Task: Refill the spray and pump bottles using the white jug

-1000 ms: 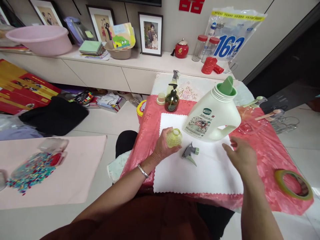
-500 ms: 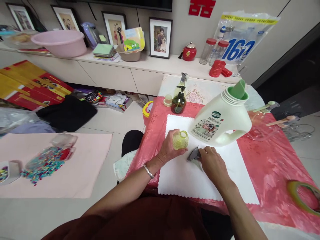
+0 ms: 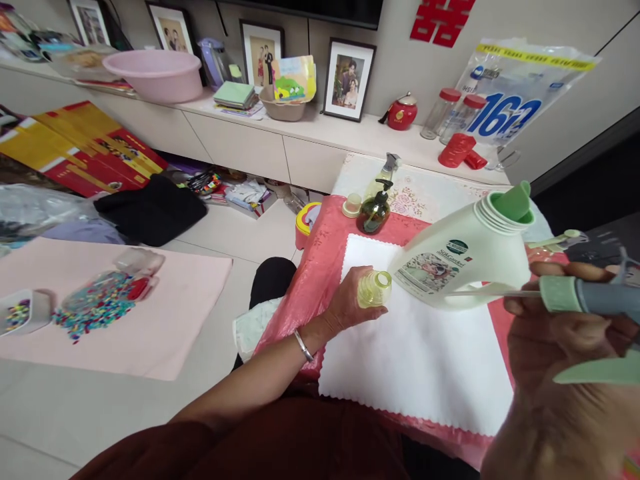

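My left hand point(image 3: 347, 301) is wrapped round a ribbed, translucent yellow-green bottle point(image 3: 371, 291), tilted with its open mouth up. My right hand point(image 3: 555, 340), large and close to the camera at the right, grips a spray head point(image 3: 605, 298) with a grey body and pale green collar. Its thin dip tube points left, across the front of a big pale green detergent jug point(image 3: 435, 260). The jug stands on a white scalloped-edge mat point(image 3: 410, 367), just right of the bottle, with a green spout in its neck.
Behind the mat stand a dark green pump bottle point(image 3: 374, 212), a clear spray bottle point(image 3: 384, 175) and a pale cap point(image 3: 351, 205). Red plastic point(image 3: 310, 280) covers the table. Leftward, a pink-covered surface point(image 3: 200, 300) holds many small coloured pieces point(image 3: 95, 310). A cabinet point(image 3: 235, 143) runs along the wall.
My right hand has risen from the mat toward the camera and to the right, bringing the spray head with it. The left hand keeps the bottle over the mat. The view has shifted.
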### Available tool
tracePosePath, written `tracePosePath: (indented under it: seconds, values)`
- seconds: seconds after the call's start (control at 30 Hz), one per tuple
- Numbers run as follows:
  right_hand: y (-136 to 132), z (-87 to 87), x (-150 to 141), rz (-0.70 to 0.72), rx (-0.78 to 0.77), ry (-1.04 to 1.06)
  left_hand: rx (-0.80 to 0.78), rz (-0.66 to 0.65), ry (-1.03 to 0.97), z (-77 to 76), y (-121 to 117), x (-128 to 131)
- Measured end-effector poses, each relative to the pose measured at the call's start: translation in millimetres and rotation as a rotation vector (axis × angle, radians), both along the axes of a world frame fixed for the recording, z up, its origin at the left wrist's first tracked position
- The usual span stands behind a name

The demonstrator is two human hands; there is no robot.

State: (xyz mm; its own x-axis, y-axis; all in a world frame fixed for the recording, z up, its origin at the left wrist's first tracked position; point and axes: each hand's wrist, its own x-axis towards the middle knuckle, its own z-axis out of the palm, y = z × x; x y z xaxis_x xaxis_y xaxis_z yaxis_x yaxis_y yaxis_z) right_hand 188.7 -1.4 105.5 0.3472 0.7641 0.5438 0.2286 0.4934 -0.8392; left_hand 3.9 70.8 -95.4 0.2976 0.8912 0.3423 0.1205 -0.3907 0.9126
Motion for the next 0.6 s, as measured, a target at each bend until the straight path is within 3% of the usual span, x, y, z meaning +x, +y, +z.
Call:
tracePosePath:
  seconds: [0.1,0.27,0.43,0.6]
  values:
    - [14.5,1.6,-17.6,0.021,0.078,0.146,0.000,-0.004,-0.003,-3.0,1.2,0.8]
    - [28.6,-10.7,-28.5,0.060,-0.035,0.201,0.006,-0.004,0.003,-9.7,2.9,2.4]
    - [37.6,-35.9,-34.6,0.122,-0.125,0.223,0.007,-0.017,-0.015,-7.8,1.8,2.1]
    - [38.1,-67.3,-36.7,0.210,-0.221,0.080,-0.006,-0.008,-0.015,-4.4,1.8,2.5]
